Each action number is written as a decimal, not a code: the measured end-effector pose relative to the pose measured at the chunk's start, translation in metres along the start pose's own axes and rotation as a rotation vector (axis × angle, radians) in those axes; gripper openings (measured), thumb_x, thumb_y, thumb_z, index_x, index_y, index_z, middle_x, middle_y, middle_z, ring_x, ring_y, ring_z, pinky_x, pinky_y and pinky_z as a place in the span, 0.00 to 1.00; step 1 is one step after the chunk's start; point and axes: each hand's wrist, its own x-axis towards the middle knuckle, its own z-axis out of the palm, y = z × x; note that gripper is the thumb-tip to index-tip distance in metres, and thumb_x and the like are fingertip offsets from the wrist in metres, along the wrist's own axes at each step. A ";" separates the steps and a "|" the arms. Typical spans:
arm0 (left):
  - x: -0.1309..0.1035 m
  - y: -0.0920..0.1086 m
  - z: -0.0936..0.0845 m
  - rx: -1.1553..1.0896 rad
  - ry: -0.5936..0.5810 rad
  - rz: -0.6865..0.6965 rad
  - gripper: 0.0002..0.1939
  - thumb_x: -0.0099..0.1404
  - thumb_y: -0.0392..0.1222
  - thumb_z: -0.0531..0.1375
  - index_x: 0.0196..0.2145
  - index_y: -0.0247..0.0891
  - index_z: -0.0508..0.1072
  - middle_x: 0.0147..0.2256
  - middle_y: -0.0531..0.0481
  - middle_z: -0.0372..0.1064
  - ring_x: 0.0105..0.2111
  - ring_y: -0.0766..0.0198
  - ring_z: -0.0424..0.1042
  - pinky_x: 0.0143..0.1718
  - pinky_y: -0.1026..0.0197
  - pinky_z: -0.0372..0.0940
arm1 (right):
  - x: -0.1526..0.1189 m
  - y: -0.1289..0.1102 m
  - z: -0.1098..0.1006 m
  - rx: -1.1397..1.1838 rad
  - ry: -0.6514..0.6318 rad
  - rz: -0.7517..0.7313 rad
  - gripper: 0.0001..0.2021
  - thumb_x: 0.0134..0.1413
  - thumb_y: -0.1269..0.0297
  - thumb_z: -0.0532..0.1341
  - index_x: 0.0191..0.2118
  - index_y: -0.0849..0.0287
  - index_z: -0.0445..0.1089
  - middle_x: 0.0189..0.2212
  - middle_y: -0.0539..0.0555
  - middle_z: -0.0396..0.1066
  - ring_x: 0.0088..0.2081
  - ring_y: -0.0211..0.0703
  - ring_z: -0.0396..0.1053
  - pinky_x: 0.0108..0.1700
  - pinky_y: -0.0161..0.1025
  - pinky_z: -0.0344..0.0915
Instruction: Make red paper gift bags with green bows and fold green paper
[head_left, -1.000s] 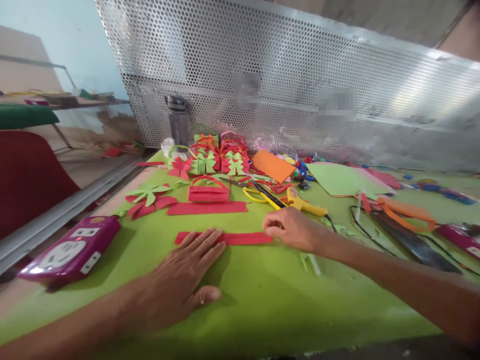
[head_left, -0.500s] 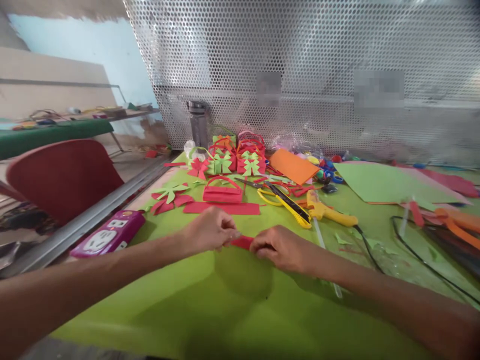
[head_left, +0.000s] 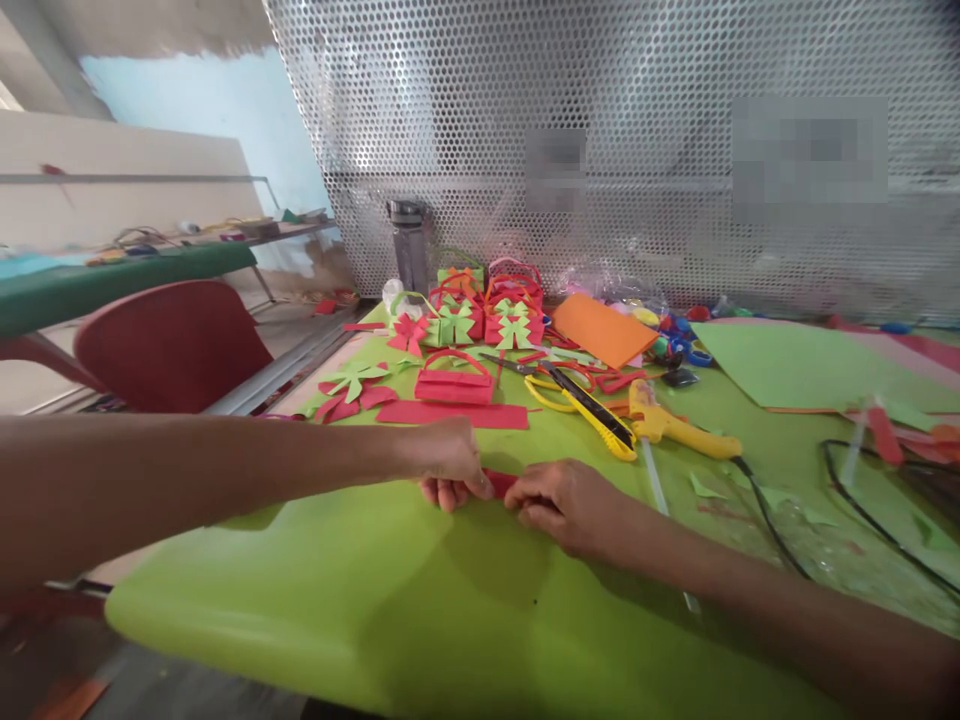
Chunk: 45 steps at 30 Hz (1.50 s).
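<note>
Between my two hands a small red strip point(head_left: 498, 484) is stretched low over the green table cover point(head_left: 315, 600). My left hand point(head_left: 454, 462) pinches its left end, knuckles up and fingers curled under. My right hand point(head_left: 559, 500) grips the right end with bent fingers. Just beyond them lies a flat red strip point(head_left: 457, 414), and behind it stands a small red bag with a handle point(head_left: 454, 386). Red and green cut bow pieces point(head_left: 356, 383) are to the left of the bag.
A yellow cutter point(head_left: 600, 420), scissors point(head_left: 551, 393) and a yellow glue gun point(head_left: 682, 432) with a black cable lie right of the bag. Finished small bags point(head_left: 514, 325), an orange sheet point(head_left: 604, 330) and a bottle point(head_left: 410, 250) stand farther back. A red chair point(head_left: 176, 345) is left.
My left hand has turned over so its knuckles face up, and its forearm is raised, covering the purple power strip. The view has shifted left. Both hands still hold the red strip.
</note>
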 end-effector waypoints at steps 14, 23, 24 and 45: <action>-0.008 -0.033 -0.021 -0.069 0.104 -0.088 0.14 0.45 0.45 0.70 0.20 0.33 0.70 0.16 0.52 0.69 0.16 0.66 0.69 0.21 0.63 0.68 | -0.003 0.005 0.004 0.044 0.042 -0.044 0.09 0.47 0.72 0.56 0.32 0.59 0.74 0.30 0.50 0.73 0.29 0.37 0.65 0.31 0.33 0.53; -0.022 -0.060 -0.037 -0.114 0.221 -0.157 0.17 0.45 0.47 0.69 0.17 0.35 0.66 0.15 0.52 0.67 0.14 0.67 0.66 0.17 0.65 0.63 | -0.007 0.001 0.001 0.037 0.029 -0.047 0.08 0.49 0.73 0.57 0.32 0.59 0.73 0.30 0.50 0.72 0.29 0.36 0.65 0.32 0.33 0.52; -0.022 -0.064 -0.038 -0.119 0.229 -0.160 0.17 0.45 0.47 0.68 0.17 0.35 0.66 0.15 0.52 0.67 0.14 0.67 0.66 0.17 0.65 0.63 | -0.007 0.001 0.001 0.034 0.029 -0.051 0.08 0.49 0.74 0.57 0.31 0.59 0.73 0.29 0.50 0.72 0.29 0.36 0.65 0.31 0.33 0.52; -0.049 -0.051 0.045 0.648 0.670 0.606 0.14 0.66 0.41 0.53 0.47 0.36 0.70 0.50 0.42 0.68 0.50 0.50 0.67 0.49 0.47 0.62 | -0.007 -0.008 0.001 0.204 0.034 0.027 0.09 0.53 0.73 0.55 0.36 0.61 0.72 0.28 0.50 0.72 0.27 0.36 0.64 0.28 0.31 0.55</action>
